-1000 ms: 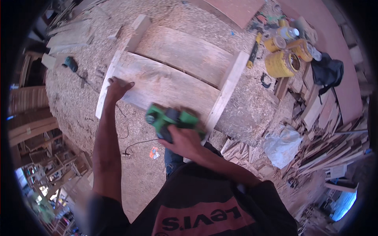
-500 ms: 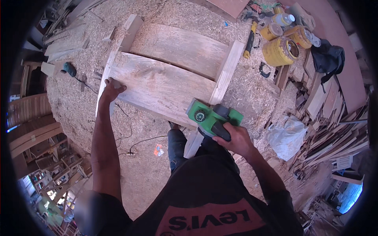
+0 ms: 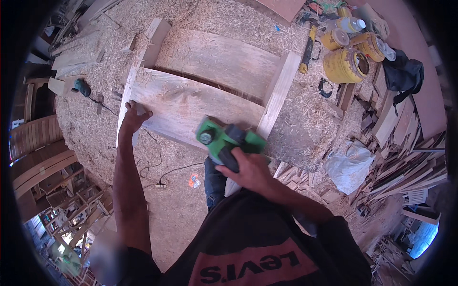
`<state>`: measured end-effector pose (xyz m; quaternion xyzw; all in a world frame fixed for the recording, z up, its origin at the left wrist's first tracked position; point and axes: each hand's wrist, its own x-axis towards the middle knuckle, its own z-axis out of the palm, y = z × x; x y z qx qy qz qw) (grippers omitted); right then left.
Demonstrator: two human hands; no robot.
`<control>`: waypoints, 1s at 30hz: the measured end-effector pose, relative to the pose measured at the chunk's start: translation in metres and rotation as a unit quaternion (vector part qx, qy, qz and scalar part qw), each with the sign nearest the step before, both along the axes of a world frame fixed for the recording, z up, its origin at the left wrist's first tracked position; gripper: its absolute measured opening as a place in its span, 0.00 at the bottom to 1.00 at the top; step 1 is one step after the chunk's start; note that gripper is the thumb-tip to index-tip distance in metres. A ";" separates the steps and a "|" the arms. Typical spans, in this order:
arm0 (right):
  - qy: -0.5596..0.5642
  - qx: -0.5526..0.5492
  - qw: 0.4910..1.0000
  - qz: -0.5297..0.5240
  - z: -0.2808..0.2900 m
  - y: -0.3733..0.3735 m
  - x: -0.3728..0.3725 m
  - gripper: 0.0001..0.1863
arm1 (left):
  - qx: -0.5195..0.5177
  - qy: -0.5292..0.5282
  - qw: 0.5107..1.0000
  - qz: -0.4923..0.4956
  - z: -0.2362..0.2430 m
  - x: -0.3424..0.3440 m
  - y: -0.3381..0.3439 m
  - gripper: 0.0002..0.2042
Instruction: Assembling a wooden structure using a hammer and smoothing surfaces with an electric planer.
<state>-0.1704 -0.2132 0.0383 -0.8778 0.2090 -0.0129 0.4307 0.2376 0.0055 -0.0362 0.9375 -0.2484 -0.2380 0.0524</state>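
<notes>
A green electric hand planer [image 3: 220, 138] sits over the near edge of a pale wooden board [image 3: 191, 102], right of the board's middle. My right hand [image 3: 245, 167] is closed round its black rear handle. The board belongs to a wooden frame [image 3: 279, 93] with posts at both ends and a second board [image 3: 214, 55] beyond a dark gap. At the frame's left post, near the front corner, my left hand [image 3: 133, 118] grips the wood, thumb apart from the fingers. The planer's underside is hidden, and the tool is slightly blurred.
Wood shavings cover the ground. Yellow tubs [image 3: 344, 66], a clear bottle [image 3: 350, 25] and a hammer [image 3: 309, 50] lie at the far right, near a black bag [image 3: 403, 76]. A white sack [image 3: 350, 164] and stacked offcuts [image 3: 405, 167] are at right. A cord [image 3: 179, 169] trails at left.
My right hand has moved the planer left along the board's near edge, away from the right post. My left hand stays at the left post. The view has shifted slightly.
</notes>
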 end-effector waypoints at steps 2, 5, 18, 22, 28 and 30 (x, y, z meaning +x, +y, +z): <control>0.007 0.019 1.000 0.000 0.000 0.014 0.028 0.26 | -0.002 0.007 1.000 0.012 -0.004 -0.005 -0.007 0.43; -0.019 0.045 0.998 0.035 0.001 0.032 0.087 0.28 | -0.025 0.025 0.998 0.056 -0.018 0.011 0.008 0.46; -0.008 -0.052 0.999 -0.012 0.003 -0.073 -0.076 0.25 | -0.019 0.032 0.998 0.057 -0.012 0.006 0.001 0.60; -0.003 -0.049 0.999 0.005 0.002 -0.078 -0.080 0.24 | -0.008 0.032 0.997 0.075 -0.007 -0.002 -0.006 0.60; -0.022 -0.059 0.998 0.006 -0.001 -0.054 -0.021 0.25 | -0.041 0.030 0.993 0.102 0.000 -0.013 -0.012 0.61; -0.027 -0.060 0.998 0.011 -0.004 -0.040 0.004 0.25 | -0.021 0.025 0.994 0.100 0.004 -0.018 -0.007 0.60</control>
